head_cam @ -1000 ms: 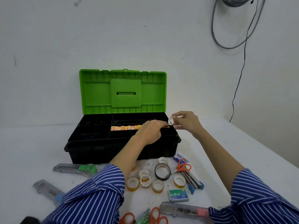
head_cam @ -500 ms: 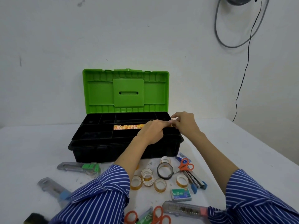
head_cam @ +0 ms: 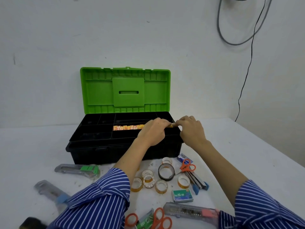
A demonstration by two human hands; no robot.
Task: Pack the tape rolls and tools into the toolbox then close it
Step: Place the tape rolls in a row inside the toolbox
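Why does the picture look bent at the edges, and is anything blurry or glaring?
Head view: the wide-angle lens bows the table edge and stretches the striped sleeves at the bottom; lighting is soft and even, with faint shadows and no strong glare; the green lid is fairly sharp, while the left hand and right hand look slightly soft, and what they pinch is too small to tell.

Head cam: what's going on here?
A person is packing a toolbox whose green lid stands open. Both hands, left hand and right hand, meet over its right end, fingers working a small tape roll into the tray beside a row of patterned rolls. Most is unpacked: clear tape rolls, a black tape roll, scissors, utility knives and a staple box lie on the table.
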